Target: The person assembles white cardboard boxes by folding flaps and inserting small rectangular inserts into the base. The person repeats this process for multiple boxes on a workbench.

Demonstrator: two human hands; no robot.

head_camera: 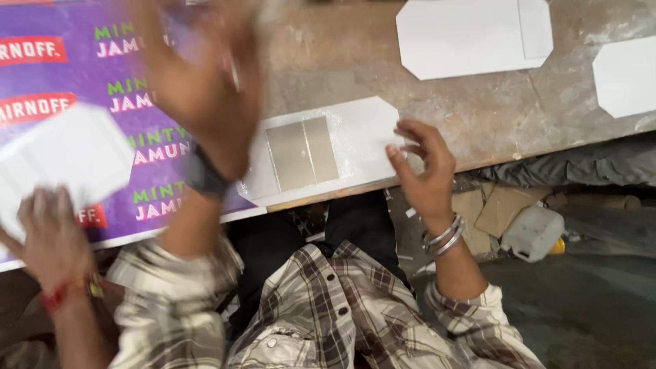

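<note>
At the bench edge, right hand (420,171), fingers loosely apart, steadies the white card (362,130) bearing a metallic sheet (302,154); left hand (198,82) is blurred, so its grip cannot be told.

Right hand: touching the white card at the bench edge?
Touching. The head view shows the right hand with fingertips resting on the right edge of the white card, which lies on the workbench.

Bare worktop (355,61) open through the middle, between the purple printed sheet (82,89) on the left part and the white cut cards (471,34) along the far edge. Near edge is taken up by a white card with a silver panel (321,147). Raised blurred left hand (198,82) blocks the sheet's right side; a co-worker's hand (51,236) and white card (65,157) crowd the left near corner.
</note>
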